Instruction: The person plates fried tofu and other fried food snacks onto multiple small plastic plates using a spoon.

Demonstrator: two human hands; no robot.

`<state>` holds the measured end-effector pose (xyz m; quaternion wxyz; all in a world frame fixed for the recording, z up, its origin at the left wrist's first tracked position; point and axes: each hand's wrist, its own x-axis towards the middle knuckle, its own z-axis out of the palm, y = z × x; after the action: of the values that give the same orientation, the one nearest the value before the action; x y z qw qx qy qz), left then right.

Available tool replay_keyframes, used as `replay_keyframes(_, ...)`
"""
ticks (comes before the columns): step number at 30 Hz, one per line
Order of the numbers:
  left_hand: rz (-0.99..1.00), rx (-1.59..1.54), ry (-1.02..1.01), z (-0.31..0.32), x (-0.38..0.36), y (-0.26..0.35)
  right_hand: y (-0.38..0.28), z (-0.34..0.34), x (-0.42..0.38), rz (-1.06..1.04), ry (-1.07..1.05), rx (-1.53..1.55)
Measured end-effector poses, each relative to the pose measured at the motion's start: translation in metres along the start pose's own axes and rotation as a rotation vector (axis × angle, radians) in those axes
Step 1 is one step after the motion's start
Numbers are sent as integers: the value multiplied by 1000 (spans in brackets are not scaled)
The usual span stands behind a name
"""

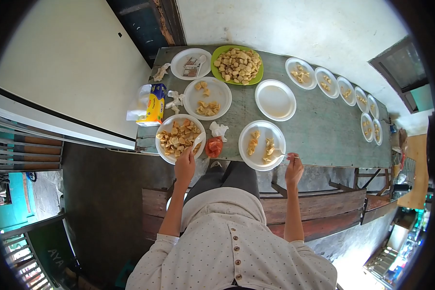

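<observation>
In my left hand (184,163), closed at the near rim of a white plate (160,151), is a white plastic spoon (198,139). Golden-brown snack pieces (178,135) are heaped on that plate. My right hand (294,169) pinches the handle of another white plastic spoon (278,153). Its tip reaches over a second white plate (260,163), where two small groups of snack pieces (253,142) lie apart. Between the two plates, at the table's near edge, sit a red crumpled bag (214,146) and a crumpled white tissue (218,130).
Farther back on the green table (319,133) are a green plate of snacks (238,65), a bare white plate (275,100) and a plate with small packets (191,67). A yellow tissue pack (152,105) stands left. Several portioned plates (300,73) line the right. A wooden bench (319,208) runs alongside.
</observation>
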<state>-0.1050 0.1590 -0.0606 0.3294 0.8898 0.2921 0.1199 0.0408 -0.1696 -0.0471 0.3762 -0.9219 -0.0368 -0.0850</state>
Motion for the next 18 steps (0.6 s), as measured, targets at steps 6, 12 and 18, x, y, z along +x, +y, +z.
replay_keyframes(6, -25, -1, -13, -2, 2, 5, -6, 7, 7, 49, 71, 124)
replay_keyframes(12, -20, 36, -12, 4, 4, 9, -58, 77, -2, 305, -279, 764)
replay_keyframes(18, -30, 67, 27, 8, 9, -12, -145, 153, -10, -151, -437, 542)
